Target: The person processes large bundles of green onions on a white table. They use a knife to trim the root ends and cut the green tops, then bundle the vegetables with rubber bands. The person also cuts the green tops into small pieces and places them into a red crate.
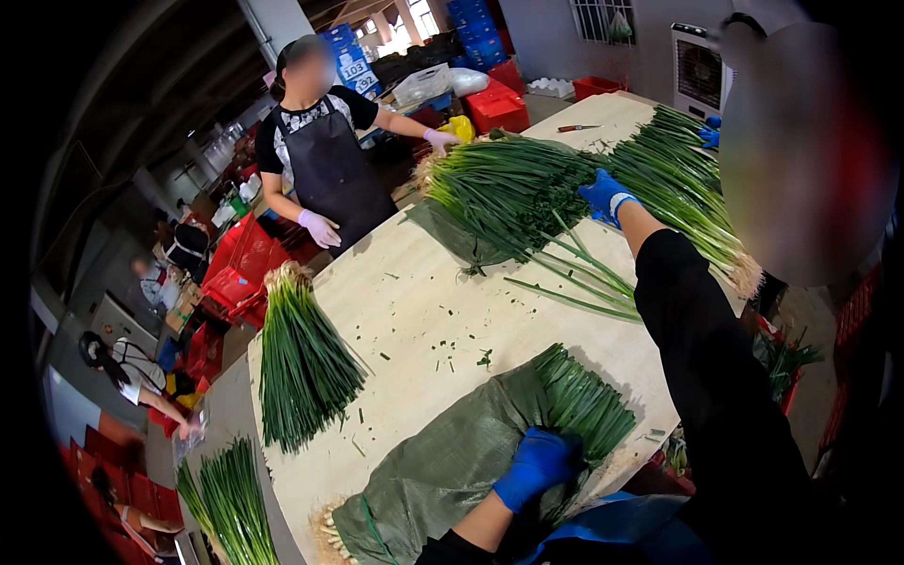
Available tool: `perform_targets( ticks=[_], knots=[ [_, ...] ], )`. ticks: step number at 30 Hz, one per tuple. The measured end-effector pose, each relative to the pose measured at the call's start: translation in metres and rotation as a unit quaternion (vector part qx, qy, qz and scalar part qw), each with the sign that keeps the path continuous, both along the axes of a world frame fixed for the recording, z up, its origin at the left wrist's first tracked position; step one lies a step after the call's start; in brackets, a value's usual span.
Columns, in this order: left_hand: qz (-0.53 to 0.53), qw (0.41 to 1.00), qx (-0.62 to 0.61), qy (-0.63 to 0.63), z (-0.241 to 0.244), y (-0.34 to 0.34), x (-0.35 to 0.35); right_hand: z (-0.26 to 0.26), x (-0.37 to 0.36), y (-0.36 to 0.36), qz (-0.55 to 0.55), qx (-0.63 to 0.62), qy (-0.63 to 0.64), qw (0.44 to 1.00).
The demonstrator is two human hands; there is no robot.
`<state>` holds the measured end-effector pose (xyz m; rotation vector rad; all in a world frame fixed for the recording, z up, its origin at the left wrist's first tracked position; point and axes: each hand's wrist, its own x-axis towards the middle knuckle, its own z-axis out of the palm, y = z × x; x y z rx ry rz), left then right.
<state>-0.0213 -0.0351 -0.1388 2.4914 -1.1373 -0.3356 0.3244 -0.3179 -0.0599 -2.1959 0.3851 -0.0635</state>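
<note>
A bundle of green onions is wrapped in a dark green woven sack (pixel 445 431), lying along the table's near edge. Its white root ends point left, and the trimmed green tops (pixel 590 402) stick out at the right. My left hand (pixel 540 466), in a blue glove, presses on the sack near those tops with curled fingers; its grip is partly hidden. Stretched across the table, my right hand (pixel 607 198), also blue-gloved, touches chopped green bits (pixel 565 191) beside a large green onion pile (pixel 505 173). Whether its fingers hold anything is unclear.
A co-worker's gloved hand (pixel 441 140) rests at the far pile's roots. Another person stands at the right by more green onions (pixel 671 183). One bunch (pixel 304 360) lies on the wooden table (pixel 417 296) at left. A red-handled knife (pixel 579 128) lies at the back.
</note>
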Motion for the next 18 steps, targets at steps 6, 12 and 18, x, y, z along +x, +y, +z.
perform_targets(
  ticks=[6, 12, 18],
  knots=[
    [0.002, 0.983, -0.177, 0.048, 0.006, -0.003, 0.001, -0.015, -0.003, -0.010, 0.034, 0.018, -0.004, 0.999],
    [0.075, 0.992, -0.062, 0.084, 0.021, -0.023, -0.006, -0.050, -0.016, -0.030, 0.048, 0.013, 0.085, 0.995],
    [0.082, 0.989, -0.017, 0.123, 0.035, -0.033, -0.006, -0.098, -0.056, -0.079, 0.034, -0.053, 0.147, 0.987]
  ],
)
